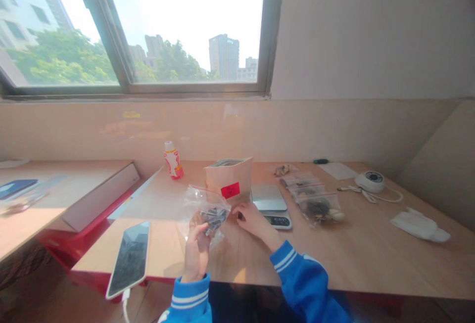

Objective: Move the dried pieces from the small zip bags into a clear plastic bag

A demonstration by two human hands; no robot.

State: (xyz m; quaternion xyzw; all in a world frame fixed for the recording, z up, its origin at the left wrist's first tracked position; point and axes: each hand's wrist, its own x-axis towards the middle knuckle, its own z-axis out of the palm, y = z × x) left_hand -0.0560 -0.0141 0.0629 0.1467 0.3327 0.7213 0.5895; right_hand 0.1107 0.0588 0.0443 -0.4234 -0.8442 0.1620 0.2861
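My left hand (198, 246) grips a clear zip bag (215, 217) with dark flat pieces inside, held above the table's front part. Close to its right, my right hand (249, 218) has its fingers curled together; whatever they pinch, if anything, is too small to make out. Just behind both hands stands an upright brown paper pouch (211, 183) with a red label (230, 190), its top open. A kitchen scale (269, 198) with a silver plate and lit display sits right of the pouch, partly behind my right hand.
Several filled zip bags (318, 207) lie right of the scale. Farther right are a white round device (370, 181) with a cable and a crumpled white plastic bag (421, 225). A phone (129, 256) overhangs the left edge; a drink bottle (173, 162) stands behind.
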